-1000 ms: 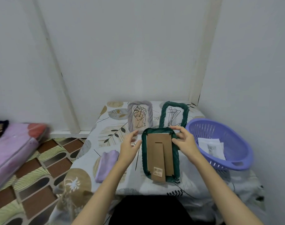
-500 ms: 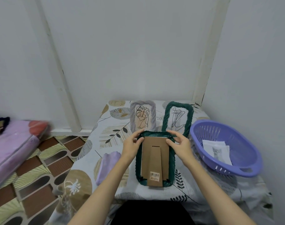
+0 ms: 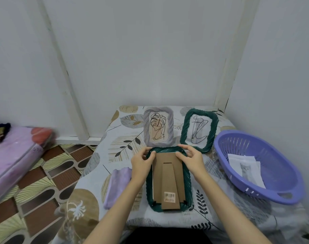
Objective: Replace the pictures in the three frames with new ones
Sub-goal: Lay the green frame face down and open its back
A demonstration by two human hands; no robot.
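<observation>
A dark green twisted-edge frame lies face down on the table, its brown cardboard back and stand facing up. My left hand grips its upper left corner, thumb on the rim. My right hand pinches the top right of the backing. Behind stand a lilac frame with a line drawing and a second green frame with a scribble drawing. New pictures, one showing a cat, lie in the purple basket.
A lilac cloth-like object lies left of the face-down frame. The table wears a leaf-print cloth and sits in a wall corner. A patterned floor and a pink mattress are to the left.
The face-down frame came down and settled flat on the table. Both hands moved onto its top corners, the left closing on the rim, the right onto the backing's top edge.
</observation>
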